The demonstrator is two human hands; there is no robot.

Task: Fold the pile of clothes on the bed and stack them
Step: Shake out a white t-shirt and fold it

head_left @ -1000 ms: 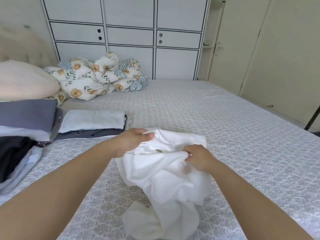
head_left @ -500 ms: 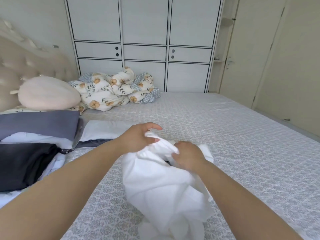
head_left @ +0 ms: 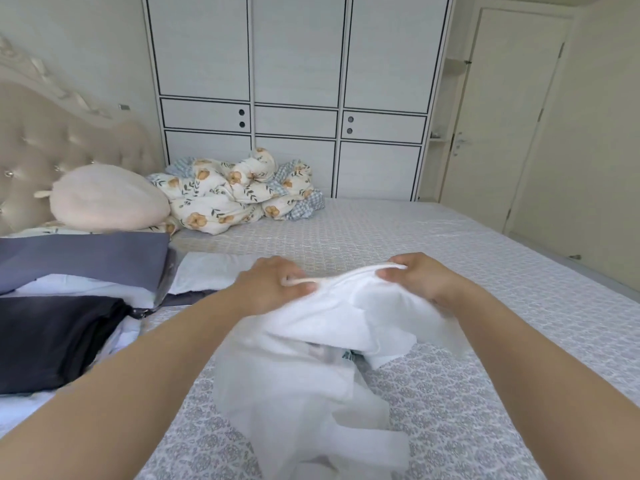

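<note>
A crumpled white garment (head_left: 311, 368) hangs from both my hands above the patterned grey bed (head_left: 485, 306). My left hand (head_left: 273, 285) grips its top hem on the left. At the right end of that hem, my right hand (head_left: 415, 275) pinches the cloth, and the edge is stretched between the two. The lower part of the garment drapes down onto the bed in front of me. To the left lies a pile of clothes: a grey-blue piece (head_left: 86, 261) on top, a black one (head_left: 52, 337) nearer me, and a folded white piece (head_left: 207, 275) over a dark one.
A pink round cushion (head_left: 110, 199) and a bunched floral quilt (head_left: 235, 192) sit at the head of the bed by the padded headboard (head_left: 52, 140). White wardrobe doors (head_left: 294, 98) stand behind the bed. A door (head_left: 502, 126) is at the right.
My hands have spread apart, pulling the garment's top edge taut between them. The garment is lifted higher, and the view has tilted up.
</note>
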